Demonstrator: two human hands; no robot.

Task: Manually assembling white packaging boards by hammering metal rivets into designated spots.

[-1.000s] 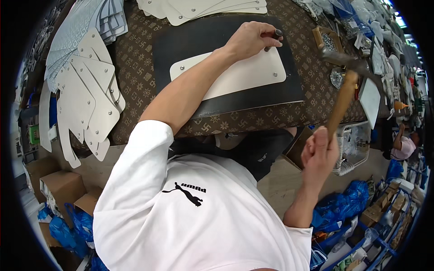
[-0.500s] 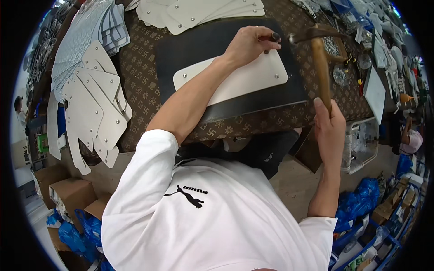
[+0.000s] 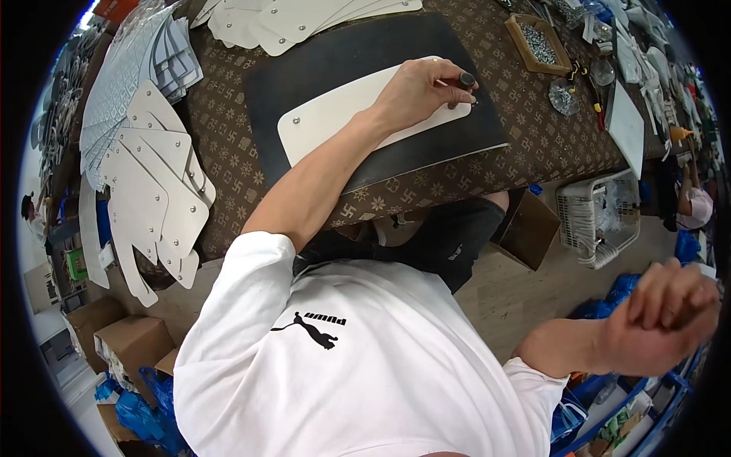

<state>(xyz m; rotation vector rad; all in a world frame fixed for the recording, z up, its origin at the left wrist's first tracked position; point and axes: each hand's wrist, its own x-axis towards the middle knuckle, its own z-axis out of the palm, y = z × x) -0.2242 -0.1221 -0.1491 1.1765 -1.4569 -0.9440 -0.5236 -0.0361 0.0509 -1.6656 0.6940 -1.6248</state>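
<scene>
My left hand (image 3: 419,91) is closed around a dark, rod-shaped punch (image 3: 467,79), held over the right end of a white rounded panel (image 3: 331,122). A metal stud shows at that panel's left end; the one under my hand is hidden. The panel lies flat on a black board (image 3: 350,57). Out at the lower right, away from the table, my right hand (image 3: 659,320) is raised and blurred, its fingers curled into a grip. The hammer it held in the earlier frame is hidden or outside the picture.
Studded white panels (image 3: 148,183) are fanned at the table's left, beside wrapped grey sheets (image 3: 126,91). More panels (image 3: 304,19) lie at the back. A tray of small metal parts (image 3: 537,46) sits at the back right. A white basket (image 3: 598,217) stands right of the table.
My right hand has swung from beside the board down and out to the right, and the hammer has gone from sight. My left hand stays on the punch at the panel's right end.
</scene>
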